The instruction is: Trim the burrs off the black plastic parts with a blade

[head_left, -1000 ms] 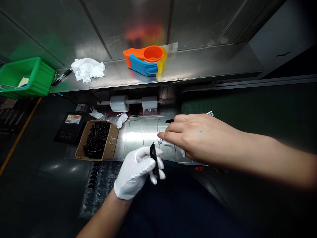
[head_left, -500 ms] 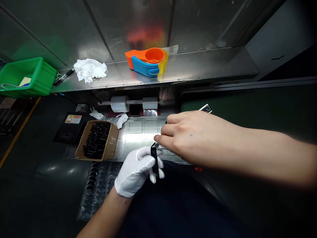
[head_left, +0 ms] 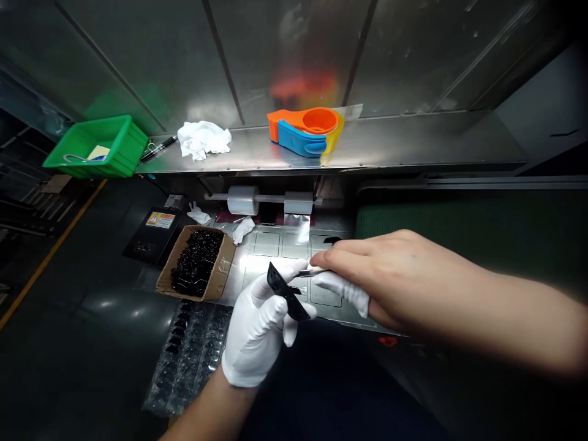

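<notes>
My left hand (head_left: pixel 257 318), in a white glove, is closed on a small, long black plastic part (head_left: pixel 287 293), held tilted between thumb and fingers. Bare but for a white cover on the thumb (head_left: pixel 342 289), my right hand (head_left: pixel 381 263) pinches slim metal tweezers (head_left: pixel 310 272). Their tip points left, close behind the black part; whether it touches is hard to tell. Both hands are over the near edge of a metal work surface (head_left: pixel 266 245) marked with rectangles. A small black piece (head_left: pixel 331 241) lies there, just beyond my right fingers.
Left of the hands stands a cardboard box (head_left: pixel 225 266) of black parts, with a clear blister tray (head_left: pixel 184 361) below. Film rolls (head_left: pixel 243 200) hang under a metal shelf (head_left: pixel 390 147) bearing a tape dispenser (head_left: pixel 303 131), white cloth (head_left: pixel 202 139) and green bin (head_left: pixel 122 147). A green belt (head_left: pixel 459 214) lies right.
The black part has turned from nearly upright to a slant, showing its broad face. My right hand has drawn back a little to the right, uncovering the tweezers and thumb cover. The camera view has shifted.
</notes>
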{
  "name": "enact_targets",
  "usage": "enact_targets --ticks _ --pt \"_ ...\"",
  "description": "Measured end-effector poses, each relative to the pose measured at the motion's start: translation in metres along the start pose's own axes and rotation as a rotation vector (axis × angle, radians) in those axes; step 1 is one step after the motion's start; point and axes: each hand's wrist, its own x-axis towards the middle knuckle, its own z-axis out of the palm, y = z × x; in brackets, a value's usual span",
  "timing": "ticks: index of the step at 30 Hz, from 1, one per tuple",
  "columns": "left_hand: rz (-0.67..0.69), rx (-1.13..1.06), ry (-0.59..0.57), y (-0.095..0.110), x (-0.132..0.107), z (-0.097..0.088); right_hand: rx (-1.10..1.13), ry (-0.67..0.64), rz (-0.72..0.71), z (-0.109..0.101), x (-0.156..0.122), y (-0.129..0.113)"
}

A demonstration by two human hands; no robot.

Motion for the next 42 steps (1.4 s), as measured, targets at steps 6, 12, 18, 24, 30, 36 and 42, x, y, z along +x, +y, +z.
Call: enact_targets --ticks 6,12,18,24,30,36,42 --pt "0.011 0.055 0.047 0.001 -0.004 0.001 0.008 -0.110 0.025 0.003 0.006 -0.006" --pt "0.023 0.098 0.066 0.003 -0.002 0.007 -0.027 -0.259 0.057 0.001 0.009 -0.005" --pt "-0.007 0.120 0.063 0.000 0.002 0.008 -0.085 -0.240 0.051 0.005 0.004 0.001" --pt "-0.024 0.129 0.057 -0.004 0.008 0.012 -0.081 -0.227 0.057 0.009 -0.002 0.009" --pt "-0.011 0.168 0.046 -0.004 0.014 0.018 -0.079 -0.230 0.073 0.009 -0.009 0.014" --pt "0.002 0.172 0.047 -0.002 0.019 0.018 -0.075 -0.280 0.091 0.007 -0.011 0.014" --pt "0.010 0.158 0.059 -0.005 0.021 0.020 -0.062 -0.309 0.107 0.005 -0.012 0.014"
